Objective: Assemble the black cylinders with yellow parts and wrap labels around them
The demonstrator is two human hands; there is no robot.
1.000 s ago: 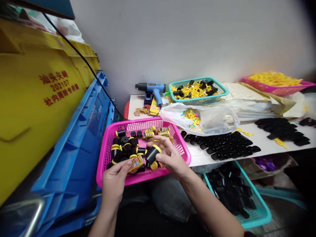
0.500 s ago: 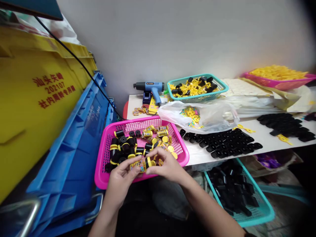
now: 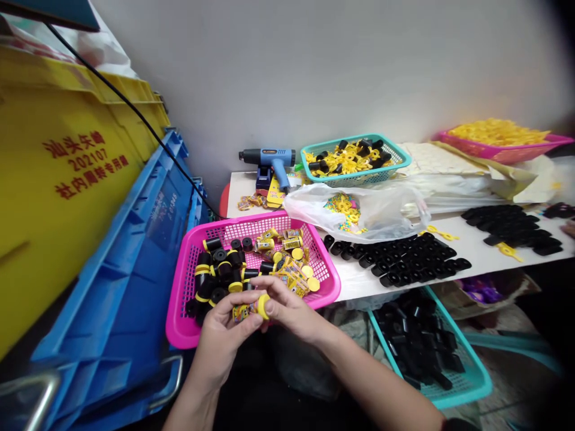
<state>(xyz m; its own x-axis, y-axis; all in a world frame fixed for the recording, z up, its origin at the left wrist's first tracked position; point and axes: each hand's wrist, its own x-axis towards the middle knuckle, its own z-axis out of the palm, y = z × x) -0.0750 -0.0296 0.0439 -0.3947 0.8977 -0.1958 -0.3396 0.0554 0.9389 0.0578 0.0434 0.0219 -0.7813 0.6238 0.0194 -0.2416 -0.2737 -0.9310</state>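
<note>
Pinched a yellow-capped tube (image 3: 246,312) in left hand (image 3: 222,328), its cap (image 3: 263,306) in right hand (image 3: 290,311), at the pink basket (image 3: 333,292)'s near rim; partly hid tube and rim; couldn't make out its print (image 3: 242,313).

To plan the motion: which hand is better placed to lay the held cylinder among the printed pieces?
Probably the right hand: it is nearer the printed pieces; the left hand sits nearer black cylinders.

On the left, a yellow crate (image 3: 31,221) (red-lettered) and a blue crate (image 3: 119,269).
</note>
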